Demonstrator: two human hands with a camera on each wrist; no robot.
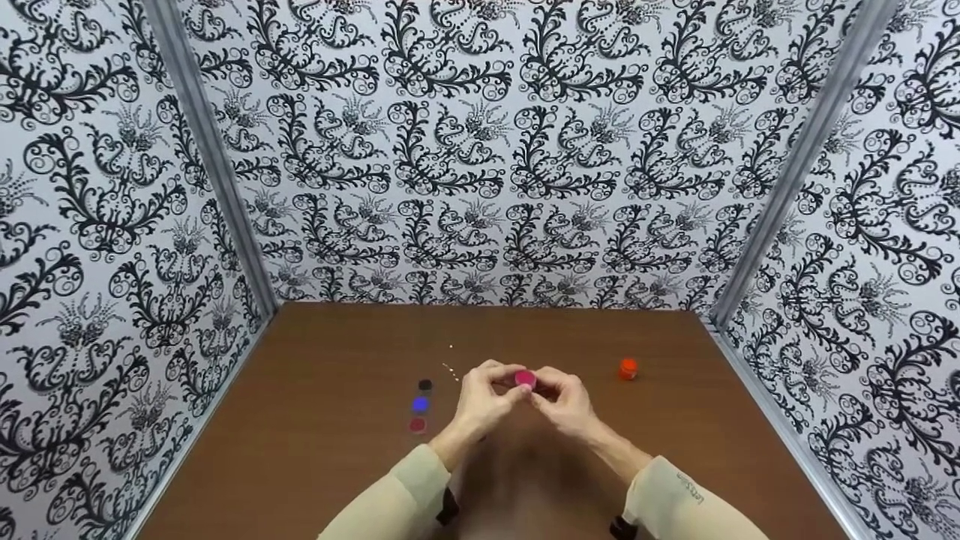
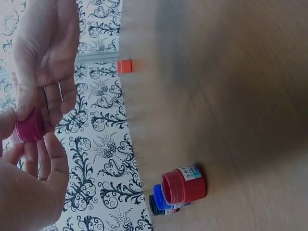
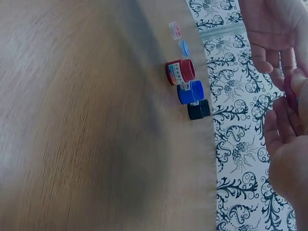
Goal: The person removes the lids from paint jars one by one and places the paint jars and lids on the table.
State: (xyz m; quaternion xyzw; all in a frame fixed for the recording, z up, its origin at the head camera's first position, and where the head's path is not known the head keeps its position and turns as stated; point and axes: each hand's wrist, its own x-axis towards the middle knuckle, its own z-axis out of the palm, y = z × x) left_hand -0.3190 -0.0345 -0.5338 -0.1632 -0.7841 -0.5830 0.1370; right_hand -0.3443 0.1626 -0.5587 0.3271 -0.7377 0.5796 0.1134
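Small magenta jar (image 1: 525,379), round, held in midair

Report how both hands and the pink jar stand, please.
Left hand and right hand gripping pink jar. Jar raised above table. Nothing visibly in the way.

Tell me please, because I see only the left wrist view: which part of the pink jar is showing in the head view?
Observer: In the head view, the round end of the pink jar faces the camera.
Operator: Thank you. Are there some lids lying on the table?
Observer: Yes. The right wrist view shows two, a clear and reddish lid and a blue lid, on the side of the red jar away from the blue jar.
Operator: And near the black jar, is anything else on the table?
Observer: Yes. In the head view, a few small pale specks lie to its right and slightly farther off; I cannot tell what they are.
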